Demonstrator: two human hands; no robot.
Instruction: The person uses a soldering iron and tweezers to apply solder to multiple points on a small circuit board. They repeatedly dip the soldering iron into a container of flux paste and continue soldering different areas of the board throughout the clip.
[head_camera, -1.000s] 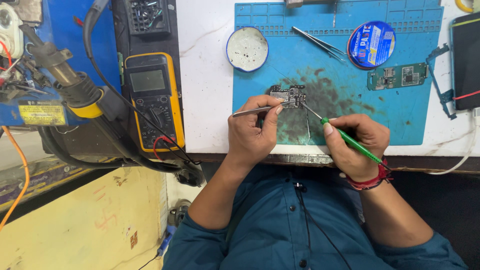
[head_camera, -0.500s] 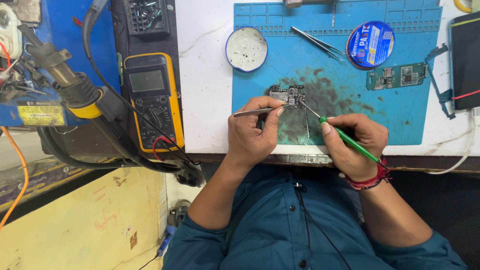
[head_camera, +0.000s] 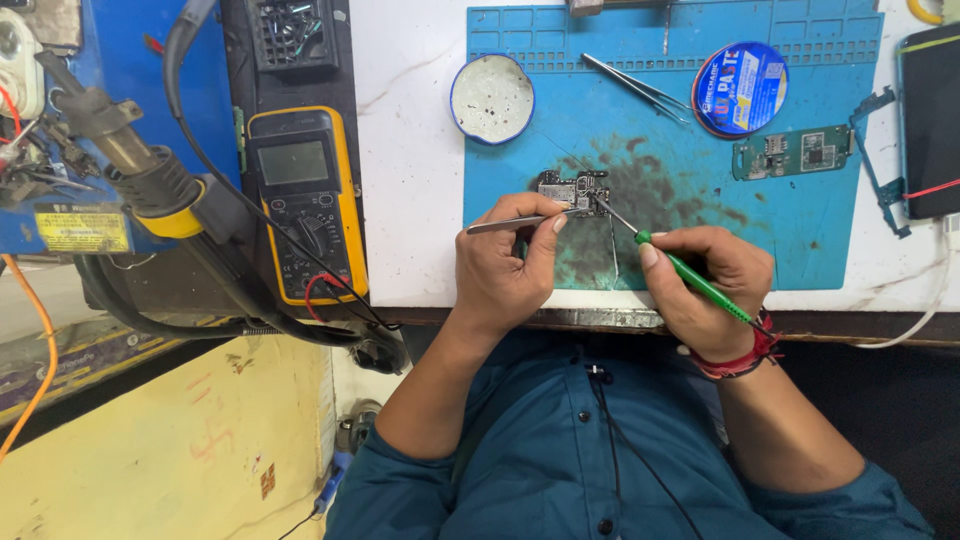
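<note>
Circuit board (head_camera: 574, 192) just beyond both hands, left hand (head_camera: 505, 265) gripping tweezers (head_camera: 515, 223), right hand (head_camera: 705, 280) gripping green screwdriver (head_camera: 690, 278).

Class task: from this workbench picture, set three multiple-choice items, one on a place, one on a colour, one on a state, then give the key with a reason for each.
1. Where does the small circuit board under the tool tips lie?
A. on the blue mat
B. on the yellow multimeter
C. in the round white dish

2. What colour is the handle of the probe tool in the right hand?
A. red
B. green
C. black

3. How is the spare pair of tweezers at the top of the mat?
A. held in the left hand
B. lying untouched on the mat
C. standing in the dish

Key: 1 A, the board rests on the stained blue mat. 2 B, the handle is green. 3 B, the left hand holds another pair of tweezers; the spare pair lies free.
</note>
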